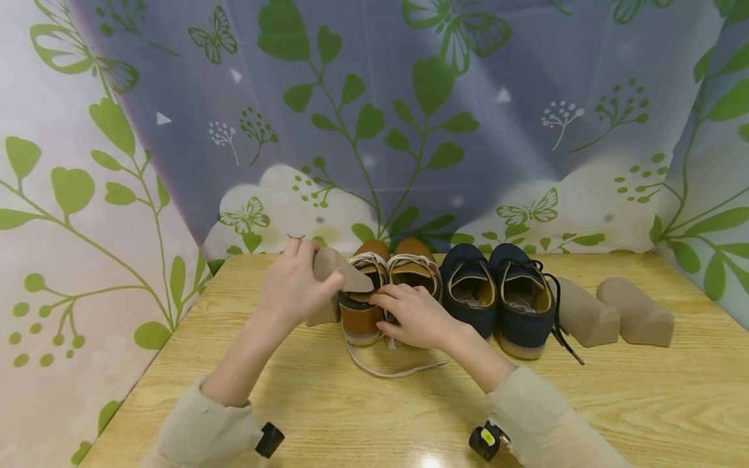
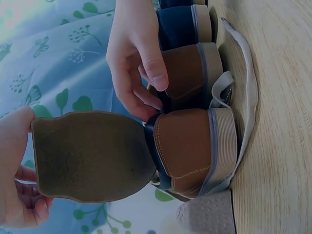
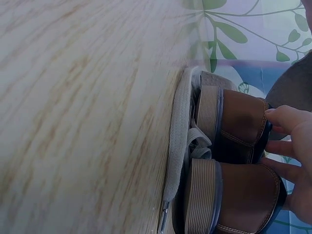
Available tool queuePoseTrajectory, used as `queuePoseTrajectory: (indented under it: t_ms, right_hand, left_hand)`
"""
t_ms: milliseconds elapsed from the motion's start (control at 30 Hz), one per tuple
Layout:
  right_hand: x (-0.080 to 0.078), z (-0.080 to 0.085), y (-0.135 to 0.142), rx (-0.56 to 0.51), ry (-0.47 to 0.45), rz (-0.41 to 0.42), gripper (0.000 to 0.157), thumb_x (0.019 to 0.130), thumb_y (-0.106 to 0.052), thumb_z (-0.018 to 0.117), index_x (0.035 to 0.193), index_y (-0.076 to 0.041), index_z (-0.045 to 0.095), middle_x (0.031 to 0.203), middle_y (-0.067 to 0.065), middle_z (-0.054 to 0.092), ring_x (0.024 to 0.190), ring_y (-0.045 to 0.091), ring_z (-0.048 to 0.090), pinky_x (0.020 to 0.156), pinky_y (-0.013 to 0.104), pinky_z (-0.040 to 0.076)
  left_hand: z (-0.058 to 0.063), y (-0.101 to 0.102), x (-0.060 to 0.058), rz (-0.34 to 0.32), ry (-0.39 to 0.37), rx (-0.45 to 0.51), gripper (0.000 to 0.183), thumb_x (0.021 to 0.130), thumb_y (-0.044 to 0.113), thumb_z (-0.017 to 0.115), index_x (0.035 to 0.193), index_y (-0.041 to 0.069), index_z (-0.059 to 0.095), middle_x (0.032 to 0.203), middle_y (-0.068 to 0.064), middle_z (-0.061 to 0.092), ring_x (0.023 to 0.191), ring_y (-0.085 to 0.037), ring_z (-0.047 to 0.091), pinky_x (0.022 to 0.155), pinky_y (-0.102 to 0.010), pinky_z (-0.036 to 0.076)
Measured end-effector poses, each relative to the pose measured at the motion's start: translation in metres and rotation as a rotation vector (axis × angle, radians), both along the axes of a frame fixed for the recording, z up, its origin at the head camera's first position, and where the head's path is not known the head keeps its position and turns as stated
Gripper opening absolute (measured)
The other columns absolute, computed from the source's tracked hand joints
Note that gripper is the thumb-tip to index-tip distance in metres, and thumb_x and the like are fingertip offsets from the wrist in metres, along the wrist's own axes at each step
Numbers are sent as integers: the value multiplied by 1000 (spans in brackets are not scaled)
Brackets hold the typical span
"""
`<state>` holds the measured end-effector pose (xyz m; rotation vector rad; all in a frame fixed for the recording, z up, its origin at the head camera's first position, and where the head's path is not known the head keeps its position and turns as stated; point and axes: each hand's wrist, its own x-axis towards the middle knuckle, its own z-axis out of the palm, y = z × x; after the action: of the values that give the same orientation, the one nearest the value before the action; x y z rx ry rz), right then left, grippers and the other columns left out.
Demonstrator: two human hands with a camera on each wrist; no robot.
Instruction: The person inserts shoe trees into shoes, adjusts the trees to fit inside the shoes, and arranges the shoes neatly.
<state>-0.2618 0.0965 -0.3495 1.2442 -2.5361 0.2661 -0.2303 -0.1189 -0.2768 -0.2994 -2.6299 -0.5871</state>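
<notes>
My left hand (image 1: 295,283) grips a grey-brown moulded shoe insert (image 2: 92,156) by its wide end, thumb on one side and fingers on the other. The insert's rounded end tilts down into the opening of the left brown shoe (image 1: 358,322). Over that shoe's heel collar, my right hand (image 1: 418,315) curls its fingers, with the thumb close by the heel. Just right of it stands the other brown shoe (image 3: 248,195), partly hidden by my right hand. Both brown shoes have untied pale laces; one lace (image 1: 398,374) trails on the table behind the heels.
Two dark blue shoes (image 1: 521,325) with black laces stand to the right of the brown pair. Beyond them lie two more inserts (image 1: 638,312). Another insert (image 1: 323,316) lies left of the brown shoes. A leaf-patterned cloth (image 1: 374,130) hangs behind the wooden table (image 1: 363,416).
</notes>
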Motion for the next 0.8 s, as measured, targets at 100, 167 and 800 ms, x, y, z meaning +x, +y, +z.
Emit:
queuePoseTrajectory:
  t_ms: [100, 167, 800]
  right_hand:
    - [1, 0, 0, 13, 3, -9, 37, 88, -29, 64, 120, -11, 60, 118, 6, 56, 104, 24, 55, 82, 44, 45]
    - [1, 0, 0, 17, 6, -12, 36, 88, -29, 63, 120, -11, 60, 118, 6, 56, 104, 24, 55, 82, 44, 45]
    - [0, -1, 2, 0, 11, 3, 34, 88, -29, 63, 118, -13, 61, 116, 5, 57, 103, 24, 55, 81, 43, 46]
  left_hand:
    - [-1, 2, -1, 7, -9, -20, 55, 80, 41, 55, 115, -2, 54, 104, -15, 52, 76, -28, 53, 62, -39, 45]
    - [-2, 3, -2, 5, -8, -26, 56, 80, 41, 56, 116, -3, 54, 104, -15, 53, 76, -28, 53, 63, -39, 45]
    - [-5, 11, -8, 23, -22, -10, 58, 81, 41, 57, 116, -4, 53, 105, -16, 52, 84, -30, 53, 71, -42, 46]
